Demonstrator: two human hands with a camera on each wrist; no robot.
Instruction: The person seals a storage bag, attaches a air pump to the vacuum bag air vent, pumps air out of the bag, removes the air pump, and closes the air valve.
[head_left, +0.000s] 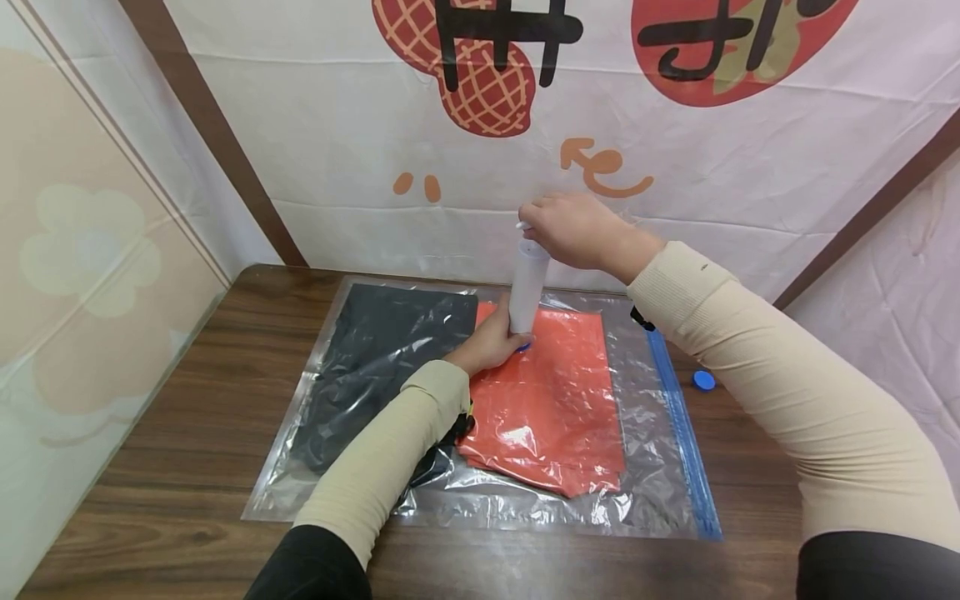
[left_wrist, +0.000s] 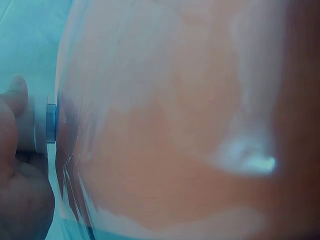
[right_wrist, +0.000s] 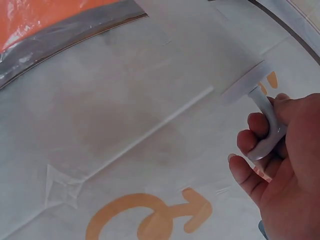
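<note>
A white hand pump (head_left: 529, 283) stands slightly tilted over a clear vacuum storage bag (head_left: 651, 492), its lower end at the bag's blue valve (left_wrist: 51, 124). My left hand (head_left: 492, 340) grips the bottom of the pump's barrel, thumb and fingers round it. My right hand (head_left: 576, 233) holds the pump's handle (right_wrist: 272, 127) at the top, fingers curled about its curved bar. In the head view the handle is close above the barrel. Inside the bag lie a black folded piece (head_left: 405, 333) on the left and an orange-red one (head_left: 555, 408) on the right.
A small blue cap (head_left: 703, 381) lies on the wooden table (head_left: 150, 475), right of the bag's blue zip edge (head_left: 678, 425). Behind the table hangs a printed white cloth (head_left: 322, 150), close to my right hand. Another cloth panel (head_left: 82, 333) borders the left side.
</note>
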